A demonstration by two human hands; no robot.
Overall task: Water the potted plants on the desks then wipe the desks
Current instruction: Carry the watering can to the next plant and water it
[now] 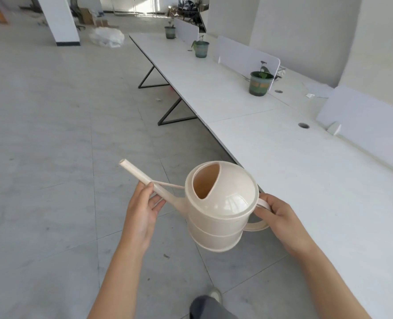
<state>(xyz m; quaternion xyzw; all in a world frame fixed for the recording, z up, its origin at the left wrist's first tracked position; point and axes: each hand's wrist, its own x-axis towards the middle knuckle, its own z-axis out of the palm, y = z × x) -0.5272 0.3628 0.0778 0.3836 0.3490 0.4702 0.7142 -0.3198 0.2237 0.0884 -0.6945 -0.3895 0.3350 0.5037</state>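
Note:
I hold a cream plastic watering can (221, 210) over the floor beside the desks. My right hand (276, 217) grips its loop handle. My left hand (142, 210) pinches the long spout, which points up and to the left. A row of white desks (283, 162) runs along the right. Three potted plants in green pots stand on it: a near pot (260, 82), a middle pot (201, 49) and a far pot (169, 32). All three are well beyond the can.
White divider panels (363, 118) stand along the desks' far side, with cable holes (303, 125) in the tops. Black angled desk legs (168, 116) reach onto the grey tiled floor. A white pillar (59, 19), a plastic bag (107, 36) and boxes are at the back.

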